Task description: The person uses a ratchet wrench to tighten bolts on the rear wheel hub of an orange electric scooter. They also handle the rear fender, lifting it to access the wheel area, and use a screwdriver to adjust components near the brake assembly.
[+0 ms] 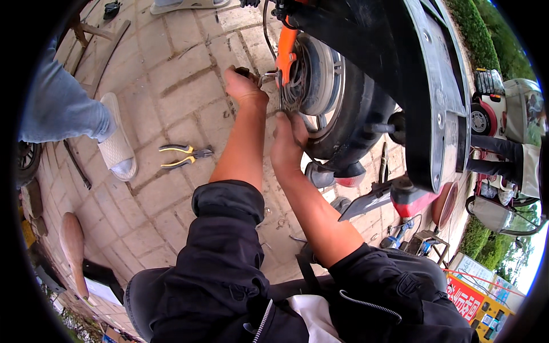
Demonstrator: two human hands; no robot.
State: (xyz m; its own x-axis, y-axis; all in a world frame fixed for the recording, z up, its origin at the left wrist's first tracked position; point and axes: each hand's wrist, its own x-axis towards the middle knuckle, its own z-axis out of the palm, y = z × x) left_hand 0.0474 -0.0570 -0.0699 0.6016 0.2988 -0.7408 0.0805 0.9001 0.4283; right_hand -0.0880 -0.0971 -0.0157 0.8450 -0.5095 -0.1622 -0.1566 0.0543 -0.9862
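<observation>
My left hand [245, 88] is closed beside the wheel hub, and its fingers are mostly turned away. A short metal piece [267, 76] shows between it and the orange fork arm [287, 48]; I cannot make out its kind. Just below, my right hand [290, 140] is closed at the lower edge of the brake disc [293, 103]. Its thumb points up toward a thin metal strip, and whatever the fingers grip is hidden. The scooter wheel [320, 80] with its black tyre [360, 103] stands right of both hands.
Yellow-and-black pliers [186, 156] lie on the paving, left of my forearms. A person's slippered foot [118, 137] stands farther left. The black scooter body [400, 74] overhangs at right, with a blue power tool [396, 235] below it. Parked vehicles [503, 108] stand beyond.
</observation>
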